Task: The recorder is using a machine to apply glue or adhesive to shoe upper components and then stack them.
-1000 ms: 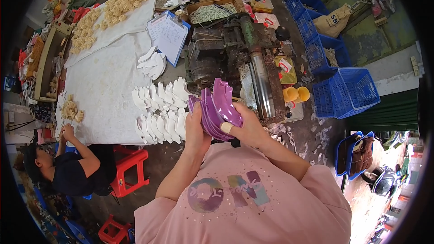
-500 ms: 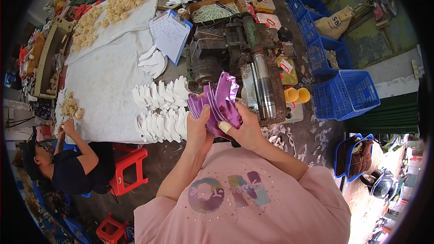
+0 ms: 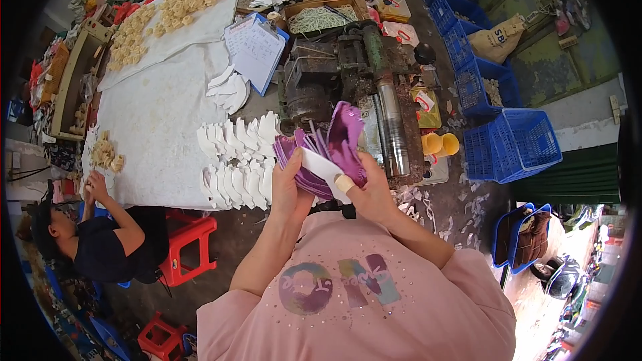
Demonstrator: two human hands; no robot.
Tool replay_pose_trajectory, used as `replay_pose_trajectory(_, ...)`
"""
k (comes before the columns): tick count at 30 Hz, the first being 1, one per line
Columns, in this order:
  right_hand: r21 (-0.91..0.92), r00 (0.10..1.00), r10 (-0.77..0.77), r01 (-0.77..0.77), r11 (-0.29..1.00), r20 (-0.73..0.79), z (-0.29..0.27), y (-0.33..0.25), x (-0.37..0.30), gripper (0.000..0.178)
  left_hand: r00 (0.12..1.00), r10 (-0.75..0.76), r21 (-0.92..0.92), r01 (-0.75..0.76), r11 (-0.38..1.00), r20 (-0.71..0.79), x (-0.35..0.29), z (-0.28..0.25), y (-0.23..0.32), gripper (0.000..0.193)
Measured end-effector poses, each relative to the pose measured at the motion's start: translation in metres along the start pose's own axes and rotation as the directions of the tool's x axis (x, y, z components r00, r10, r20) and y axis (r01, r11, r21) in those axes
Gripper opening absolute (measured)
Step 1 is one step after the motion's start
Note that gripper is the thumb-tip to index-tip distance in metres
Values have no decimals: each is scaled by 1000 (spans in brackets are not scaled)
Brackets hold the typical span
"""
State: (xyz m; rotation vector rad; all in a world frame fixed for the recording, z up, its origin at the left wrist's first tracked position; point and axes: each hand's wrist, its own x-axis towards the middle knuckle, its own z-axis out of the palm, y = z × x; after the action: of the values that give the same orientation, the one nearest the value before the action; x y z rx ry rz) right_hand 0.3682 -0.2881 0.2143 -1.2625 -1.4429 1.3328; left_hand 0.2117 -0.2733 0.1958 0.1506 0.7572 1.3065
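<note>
And here the left hand (image 3: pixel 289 188) is curling round one side of a bundle of shiny purple pieces (image 3: pixel 313 184), thumb on top, fingers hiding underneath. The right hand (image 3: pixel 374 192) is gripping the other side, its wrapped thumb resting on a white strip (image 3: pixel 324 166); how hard it's squeezing, I cannot tell. Now the key line: that strip is lying between the hands, long axis running from ten o'clock to four, the four o'clock end meeting the right thumb, the other end sitting just beside the left. From the right hand, the bundle is spreading toward ten o'clock, with a broad purple piece (image 3: pixel 348 135) standing toward eleven. At nine o'clock, near the left hand, rows of white pieces (image 3: pixel 235 186) are resting on the surface (image 3: pixel 157 130).
</note>
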Motion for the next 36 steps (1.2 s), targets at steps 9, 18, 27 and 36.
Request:
replay_pose_trajectory(9,209,990,-34,63,976,-140,0,5,0,47,996,6,-64,-1,998,84,4,-4,-2,30)
replay_pose_trajectory(18,-344,898,-439,406,847,-21,1,-3,10,35,997,81,139,-80,987,-4,-7,16,-3,33)
replay_pose_trajectory(27,-395,855,-510,439,807,-92,7,8,13,32,988,141,193,-125,973,-69,3,0,-13,25)
replay_pose_trajectory(36,-651,708,-703,567,504,73,6,1,18,42,995,99,92,-96,991,-30,-6,16,-8,23)
